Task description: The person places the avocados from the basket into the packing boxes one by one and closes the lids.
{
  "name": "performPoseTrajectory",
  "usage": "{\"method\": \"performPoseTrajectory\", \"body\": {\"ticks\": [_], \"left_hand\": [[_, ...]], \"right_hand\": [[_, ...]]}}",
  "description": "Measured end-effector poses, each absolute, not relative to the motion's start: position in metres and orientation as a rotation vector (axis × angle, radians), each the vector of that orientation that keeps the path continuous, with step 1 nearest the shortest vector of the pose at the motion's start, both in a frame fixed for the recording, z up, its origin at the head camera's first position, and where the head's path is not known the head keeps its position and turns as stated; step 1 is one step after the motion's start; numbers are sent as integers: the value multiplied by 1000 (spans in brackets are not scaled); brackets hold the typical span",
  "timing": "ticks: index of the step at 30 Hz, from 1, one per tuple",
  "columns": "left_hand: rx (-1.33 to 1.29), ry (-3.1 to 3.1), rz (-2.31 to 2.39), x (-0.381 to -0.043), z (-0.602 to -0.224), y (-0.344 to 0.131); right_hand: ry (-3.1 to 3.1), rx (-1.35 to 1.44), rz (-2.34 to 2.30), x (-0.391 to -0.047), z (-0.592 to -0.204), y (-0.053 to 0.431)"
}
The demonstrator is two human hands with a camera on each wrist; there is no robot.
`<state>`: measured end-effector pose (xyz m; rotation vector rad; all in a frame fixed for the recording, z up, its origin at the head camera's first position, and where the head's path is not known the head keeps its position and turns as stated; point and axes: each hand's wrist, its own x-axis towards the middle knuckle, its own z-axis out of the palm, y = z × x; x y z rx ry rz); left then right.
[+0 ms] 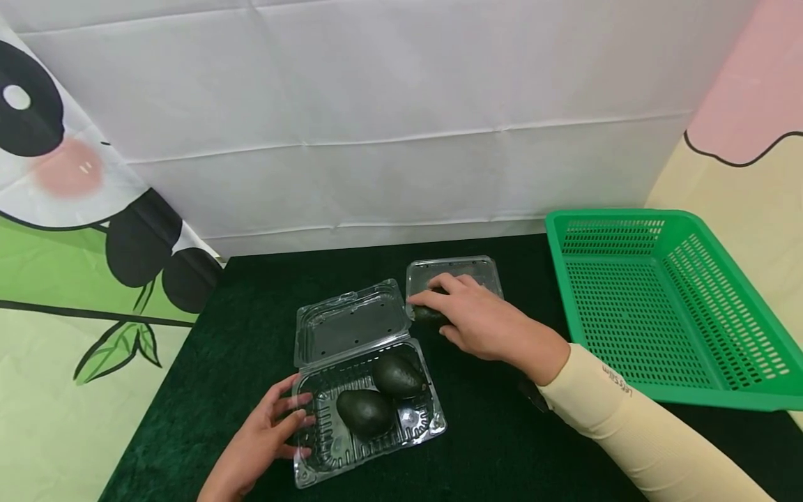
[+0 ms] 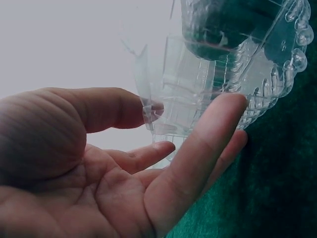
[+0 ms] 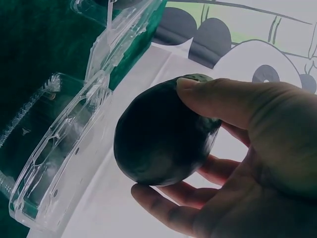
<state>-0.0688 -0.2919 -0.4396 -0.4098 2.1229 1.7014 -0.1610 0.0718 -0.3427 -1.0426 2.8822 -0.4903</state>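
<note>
A clear plastic clamshell box lies with its lid folded back, and two dark avocados sit in its base. At the box's left side, my left hand holds the rim, thumb on one side and fingers on the other. In the left wrist view the thumb tip meets the thin plastic edge. My right hand grips another avocado between thumb and fingers. In the head view this avocado is mostly hidden under the hand, overlapping the front of a second clear plastic container.
To the right stands a green perforated plastic basket, close to my right sleeve. Dark green cloth covers the table. A white backdrop hangs along the far edge, with printed cloth at both sides.
</note>
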Motion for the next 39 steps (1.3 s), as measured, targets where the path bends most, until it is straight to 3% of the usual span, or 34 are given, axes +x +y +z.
{"method": "performPoseTrajectory", "body": {"ticks": [39], "left_hand": [[-404,2099,1701,-70,-441,-293]], "right_hand": [[2615,-1371,-446,-142,-375,-26]]}}
